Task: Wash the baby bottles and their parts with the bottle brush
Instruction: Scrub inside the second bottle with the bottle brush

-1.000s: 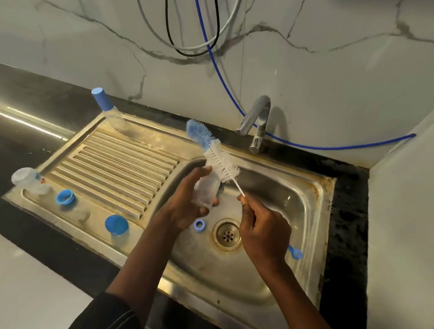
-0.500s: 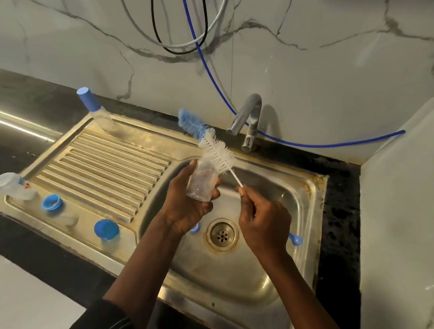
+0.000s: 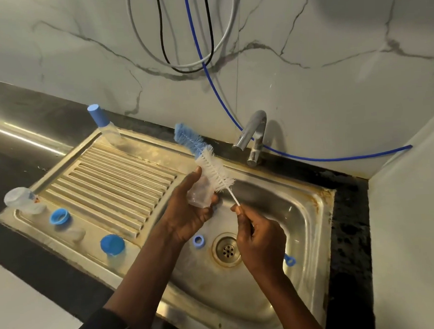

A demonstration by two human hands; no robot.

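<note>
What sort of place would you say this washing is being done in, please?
Most likely a home kitchen: a stainless steel sink with a ribbed drainboard is set into a dark counter, and a tap stands against a marble-look wall.

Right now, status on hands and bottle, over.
Left hand grips bottle. Right hand grips brush. Brush head outside bottle. Blue ring lies by drain.

Clear bottle gripped in left hand over basin, brush with blue tip and white bristles tilted beside it, handle pinched by right hand, blue ring laid by drain, blue cap set on drainboard
</note>
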